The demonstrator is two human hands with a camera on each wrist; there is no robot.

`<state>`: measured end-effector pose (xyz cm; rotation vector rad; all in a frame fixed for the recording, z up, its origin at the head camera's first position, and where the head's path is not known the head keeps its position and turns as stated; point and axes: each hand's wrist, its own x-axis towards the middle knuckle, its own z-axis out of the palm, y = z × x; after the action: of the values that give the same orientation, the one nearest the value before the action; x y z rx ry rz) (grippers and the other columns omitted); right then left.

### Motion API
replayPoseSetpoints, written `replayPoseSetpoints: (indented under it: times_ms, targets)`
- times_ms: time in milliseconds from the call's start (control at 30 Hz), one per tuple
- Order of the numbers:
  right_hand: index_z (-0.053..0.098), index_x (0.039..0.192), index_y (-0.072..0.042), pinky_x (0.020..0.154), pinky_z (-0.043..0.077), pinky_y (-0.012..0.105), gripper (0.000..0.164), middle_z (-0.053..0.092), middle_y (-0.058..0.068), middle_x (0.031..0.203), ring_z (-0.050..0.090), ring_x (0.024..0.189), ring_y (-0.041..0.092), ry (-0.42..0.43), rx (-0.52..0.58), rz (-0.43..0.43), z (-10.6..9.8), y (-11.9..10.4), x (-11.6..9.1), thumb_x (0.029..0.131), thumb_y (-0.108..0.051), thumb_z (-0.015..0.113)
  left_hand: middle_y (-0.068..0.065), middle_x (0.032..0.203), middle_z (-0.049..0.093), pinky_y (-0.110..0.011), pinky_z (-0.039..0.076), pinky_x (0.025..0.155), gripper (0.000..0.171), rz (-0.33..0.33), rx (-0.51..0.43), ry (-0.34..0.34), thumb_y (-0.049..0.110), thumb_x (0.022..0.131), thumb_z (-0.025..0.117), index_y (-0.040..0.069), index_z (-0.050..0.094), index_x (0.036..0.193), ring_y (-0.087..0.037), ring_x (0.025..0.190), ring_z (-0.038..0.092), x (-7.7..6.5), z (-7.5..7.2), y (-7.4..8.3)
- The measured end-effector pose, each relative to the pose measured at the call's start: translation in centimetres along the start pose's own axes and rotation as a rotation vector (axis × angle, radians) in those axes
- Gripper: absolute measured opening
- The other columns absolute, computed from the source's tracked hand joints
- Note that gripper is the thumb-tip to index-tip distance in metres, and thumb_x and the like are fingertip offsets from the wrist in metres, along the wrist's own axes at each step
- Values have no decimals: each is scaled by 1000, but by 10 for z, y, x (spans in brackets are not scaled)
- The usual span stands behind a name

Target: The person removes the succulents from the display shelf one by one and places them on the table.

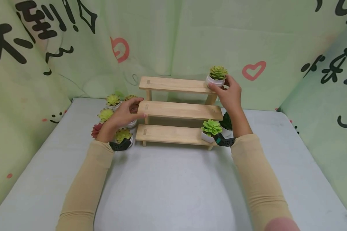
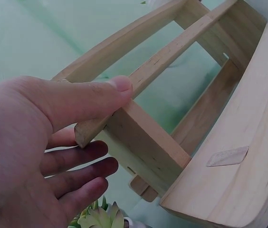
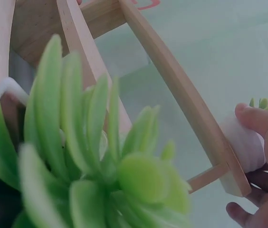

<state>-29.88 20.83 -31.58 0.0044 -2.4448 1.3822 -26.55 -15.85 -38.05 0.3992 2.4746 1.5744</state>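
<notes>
A three-tiered wooden plant stand [image 1: 179, 110] stands toward the back of the table. My left hand [image 1: 122, 114] grips the left end of its middle shelf; in the left wrist view the thumb [image 2: 91, 100] presses the shelf's edge and the fingers are behind it. At the top shelf's right end, my right hand [image 1: 231, 96] holds a potted succulent [image 1: 218, 73] by its round white pot, thumb in front. The pot appears to touch the shelf. On the bottom shelf's right end sits a bright green succulent [image 1: 211, 128] in a white pot, large and close in the right wrist view.
Several potted succulents [image 1: 105, 114] cluster left of the stand, one of them red [image 1: 96, 130], partly behind my left hand and wrist. A dark green plant [image 1: 226, 123] in a white pot stands by the stand's right side. Behind the table hangs a printed green curtain [image 1: 208, 41].
</notes>
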Motion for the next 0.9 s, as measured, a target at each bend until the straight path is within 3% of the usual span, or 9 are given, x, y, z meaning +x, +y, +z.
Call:
replayPoseSetpoints:
  times_ms: [533, 900]
  targets:
    - [52, 138, -15, 106, 43, 36, 64, 56, 10, 132, 50, 121, 20, 46, -20, -3, -17, 3, -10, 84, -45, 71, -17, 146, 44, -48, 42, 109, 73, 7, 24, 9, 21, 87, 73, 8, 35, 148, -33, 132, 47, 0, 0, 2]
    - [50, 137, -14, 108, 45, 35, 62, 54, 11, 132, 50, 122, 20, 36, -25, -2, -31, 0, -28, 86, -41, 71, -18, 146, 43, -49, 42, 109, 74, 3, 22, -2, 22, 87, 73, 8, 34, 148, -33, 133, 46, -1, 0, 2]
